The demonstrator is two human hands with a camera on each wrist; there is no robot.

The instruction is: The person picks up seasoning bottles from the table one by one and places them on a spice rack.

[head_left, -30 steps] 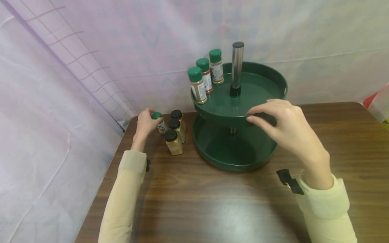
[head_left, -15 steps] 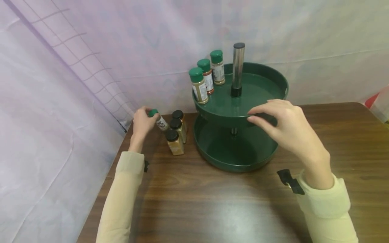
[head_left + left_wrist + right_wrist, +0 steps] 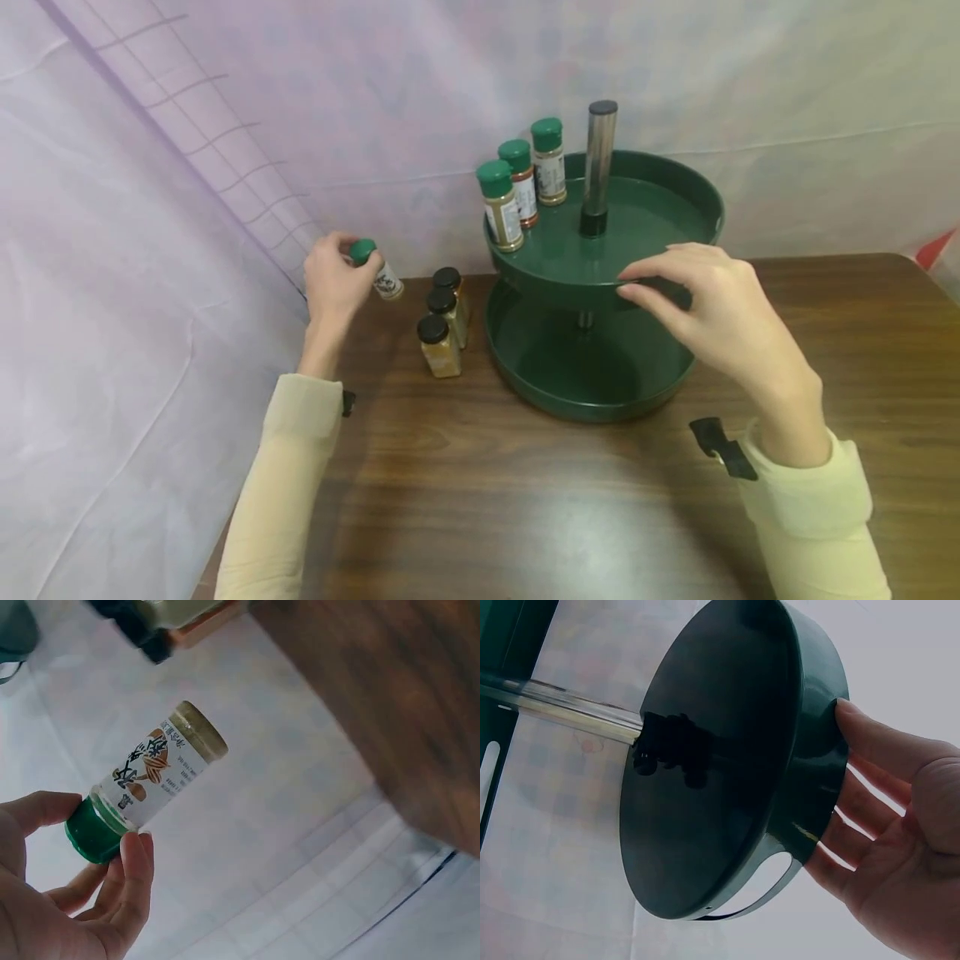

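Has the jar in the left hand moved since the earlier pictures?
Yes: in the head view, the held jar has moved left and upward, away from the standing black-capped jars.

The left hand (image 3: 67, 919) pinches a jar (image 3: 154, 774) by its green cap (image 3: 91, 831), the jar slanting up and rightward from the fingers, table (image 3: 397, 705) well beyond them, upper right.

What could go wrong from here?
The left hand holds the tilted jar only around its green cap, so it might slip or twist loose.
If carried low to the right, it could knock the three black-capped jars.
The right hand grips the upper tray's rim; a tug might jostle the three green-capped jars standing there.
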